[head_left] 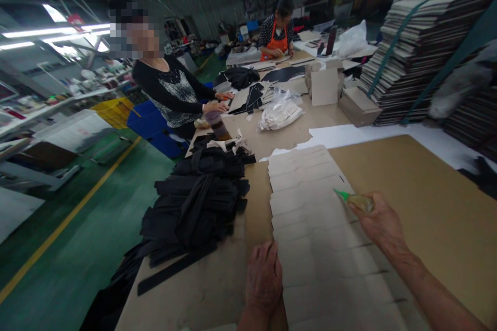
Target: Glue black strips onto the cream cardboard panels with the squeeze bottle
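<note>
My right hand [382, 222] is wrapped round a small squeeze bottle [362, 204] with a green nozzle, which points left over the right part of the overlapping beige sheets [306, 217]. Short dark marks show along the right side of these sheets. At their left edge rests my left hand [264, 275], its fingers together; whether anything is under or between them is hidden. To the left of the sheets lies a heap of black fabric strips [198, 201], with one strip [174, 269] apart in front.
A tall strapped stack of boards [419, 46] stands at the back right, beside a small carton [359, 106]. A clear plastic bag [280, 111] and a cup [217, 125] are farther back. Two people [171, 88] work across the table. Blue bins [155, 126] stand left.
</note>
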The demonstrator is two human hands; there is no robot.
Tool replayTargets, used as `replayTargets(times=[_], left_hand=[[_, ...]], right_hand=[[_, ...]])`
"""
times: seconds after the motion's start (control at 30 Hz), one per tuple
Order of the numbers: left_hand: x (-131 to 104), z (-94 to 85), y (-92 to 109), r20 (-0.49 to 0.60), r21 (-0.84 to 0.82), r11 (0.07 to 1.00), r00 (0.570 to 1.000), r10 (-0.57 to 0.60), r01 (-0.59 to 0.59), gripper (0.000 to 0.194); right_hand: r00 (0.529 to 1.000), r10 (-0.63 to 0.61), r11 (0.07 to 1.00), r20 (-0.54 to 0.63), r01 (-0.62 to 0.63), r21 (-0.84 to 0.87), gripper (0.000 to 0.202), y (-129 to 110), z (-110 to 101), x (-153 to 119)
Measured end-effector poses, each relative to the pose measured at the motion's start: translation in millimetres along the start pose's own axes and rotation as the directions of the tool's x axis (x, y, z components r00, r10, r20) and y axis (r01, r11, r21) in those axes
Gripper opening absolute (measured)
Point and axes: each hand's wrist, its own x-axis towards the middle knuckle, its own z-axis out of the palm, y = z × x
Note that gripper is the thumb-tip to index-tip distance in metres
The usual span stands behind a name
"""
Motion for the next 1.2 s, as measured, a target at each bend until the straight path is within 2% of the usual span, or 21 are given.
replayTargets(times=[0.13,0.3,0.47,0.63,0.8,0.93,1.07,1.2], left_hand=[[0,-1.2,0,0.035,-0.019,1.0,0.999,-0.015,0.015,0.041],[0,-2.4,2,0.023,-0.007,1.0,1.0,-0.017,0.018,0.04],[2,-3.3,5,-0.003,0.007,1.0,1.0,-0.018,0.018,0.04],[1,-3.7,5,-0.002,-0.008,1.0,1.0,-0.009,0.009,0.04],[1,-4.3,5,0.009,-0.036,0.999,1.0,-0.02,0.02,0.04],[2,-5.5,7,0.015,-0.048,0.999,1.0,-0.021,0.022,0.041],[3,-6.8,9,0.022,-0.055,0.998,0.999,-0.038,0.039,0.041],[2,-5.0,8,0.014,-0.053,0.998,0.999,-0.043,0.044,0.041]], right_hand=[[0.996,-0.063,0.998,0.061,0.064,-0.007,0.038,0,2,-2],[0.999,-0.044,0.999,0.003,0.044,-0.023,0.041,1,7,-3],[0.989,-0.109,0.994,0.095,0.111,-0.012,0.041,-13,13,-12],[0.995,-0.067,0.997,0.073,0.07,-0.038,0.04,-21,16,-17],[0.975,-0.165,0.986,0.149,0.165,0.012,0.038,-28,20,-21],[0.987,-0.12,0.993,0.106,0.122,-0.01,0.035,-35,21,-24],[0.971,-0.149,0.988,0.187,0.156,-0.023,0.034,-42,25,-29],[0.98,-0.113,0.988,0.167,0.128,-0.083,0.036,-48,27,-32]])
